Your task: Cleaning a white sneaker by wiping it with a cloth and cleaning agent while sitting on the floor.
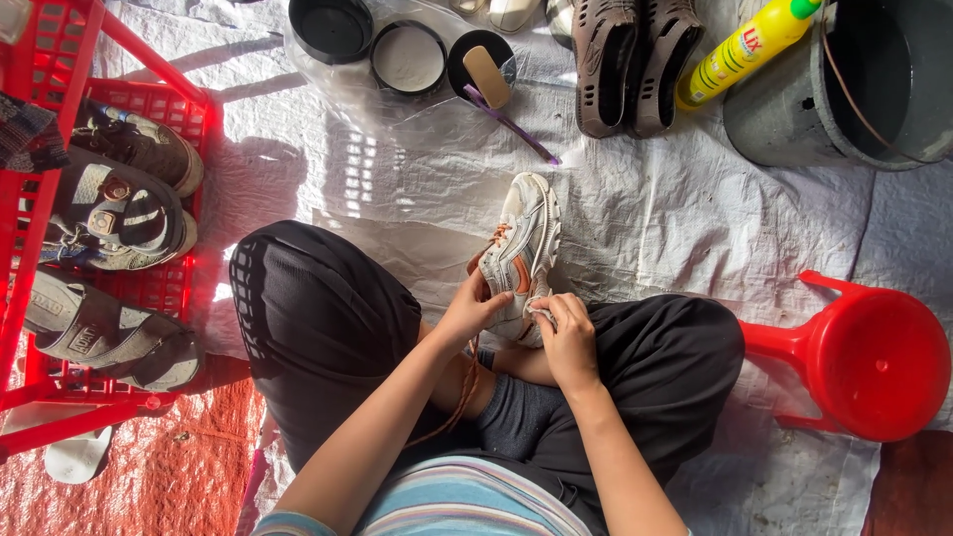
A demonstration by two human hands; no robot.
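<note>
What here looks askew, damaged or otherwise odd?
The sneaker held by both hands, left hand and right hand, looks grubby, and its orange lace hangs loose over the lap. The yellow bottle lies tipped against the bucket. Nothing spilled.

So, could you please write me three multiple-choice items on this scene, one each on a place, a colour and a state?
1. Where is the sneaker?
A. In the crate
B. On the sheet in front of the person, in both hands
C. In the bucket

2. What colour is the stool?
A. Red
B. Blue
C. Green

3. How is the sneaker's lace?
A. Tied in a bow
C. Wound round the bottle
B. Loose, hanging down from the shoe over the lap

Answers:
1 B: the left hand and right hand both grip its heel end on the white sheet.
2 A: its seat and legs are plainly red.
3 B: the orange lace trails toward the person's body.
</note>
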